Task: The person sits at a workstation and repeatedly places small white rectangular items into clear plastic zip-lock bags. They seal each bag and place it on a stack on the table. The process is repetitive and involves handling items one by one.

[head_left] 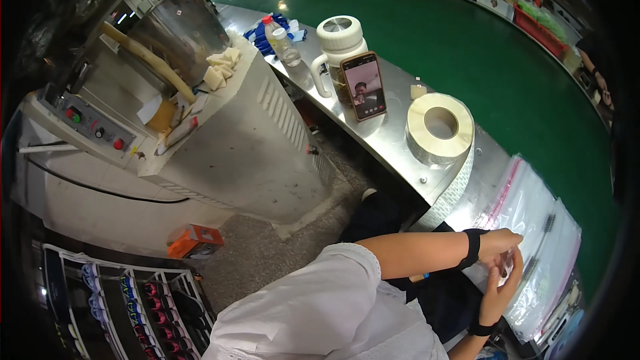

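At the lower right of my head view, two hands met over a stack of clear zip bags (533,227) lying at the edge of the steel counter (373,127). My left hand (499,245), wearing one black wristband, had its fingers curled down toward a small pale thing pinched between the two hands; what it was I could not tell. My right hand (501,287), with a second black wristband, rose from below with its fingers closed up against the same spot. Both hands were pressed together at the fingertips, just touching the near edge of the bags, which carried a pink strip along one side.

One large roll of pale labels (440,127) stood on the counter near the bags, its strip trailing down off the edge. Beside it one phone (364,85) leaned upright against one white lidded jug (340,43), its screen lit. One plastic water bottle (281,40) with a red cap stood farther along, next to a blue cloth. Beyond the counter ran one green conveyor belt (467,33), with another person's folded arms at its far side. To the left stood one steel machine (180,33) with two red buttons and one green, and one orange box (195,240) lay on the floor.
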`<state>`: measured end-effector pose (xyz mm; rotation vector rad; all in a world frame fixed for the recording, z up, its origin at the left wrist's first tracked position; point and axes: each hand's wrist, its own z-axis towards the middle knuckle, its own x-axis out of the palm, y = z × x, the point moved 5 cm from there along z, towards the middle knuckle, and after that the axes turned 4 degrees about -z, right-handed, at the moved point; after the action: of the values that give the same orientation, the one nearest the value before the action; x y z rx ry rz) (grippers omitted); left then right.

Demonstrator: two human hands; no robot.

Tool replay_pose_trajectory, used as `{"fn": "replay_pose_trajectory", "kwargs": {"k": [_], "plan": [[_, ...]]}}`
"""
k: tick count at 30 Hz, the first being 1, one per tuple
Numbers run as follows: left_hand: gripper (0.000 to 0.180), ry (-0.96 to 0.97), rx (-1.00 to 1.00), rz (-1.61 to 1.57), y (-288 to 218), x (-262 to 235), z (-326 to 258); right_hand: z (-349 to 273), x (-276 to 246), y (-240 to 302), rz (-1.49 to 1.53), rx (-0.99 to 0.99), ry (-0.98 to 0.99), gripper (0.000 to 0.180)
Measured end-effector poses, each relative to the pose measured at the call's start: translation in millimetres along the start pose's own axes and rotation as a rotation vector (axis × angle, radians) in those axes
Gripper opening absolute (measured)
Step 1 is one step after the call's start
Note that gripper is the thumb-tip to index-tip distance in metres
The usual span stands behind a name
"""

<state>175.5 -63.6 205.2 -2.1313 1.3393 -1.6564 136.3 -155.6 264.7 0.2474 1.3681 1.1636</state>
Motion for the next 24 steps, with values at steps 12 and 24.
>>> {"fn": "replay_pose_trajectory", "kwargs": {"k": [12,24], "plan": [[0.056,-0.033,0.218,0.047,-19,-39,-150,-2,23,14,-0.396,-0.161,-0.022,0.013],[0.043,-0.676,0.450,0.436,12,-155,-197,16,-73,-77,0.572,0.361,-0.393,0.020]]}}
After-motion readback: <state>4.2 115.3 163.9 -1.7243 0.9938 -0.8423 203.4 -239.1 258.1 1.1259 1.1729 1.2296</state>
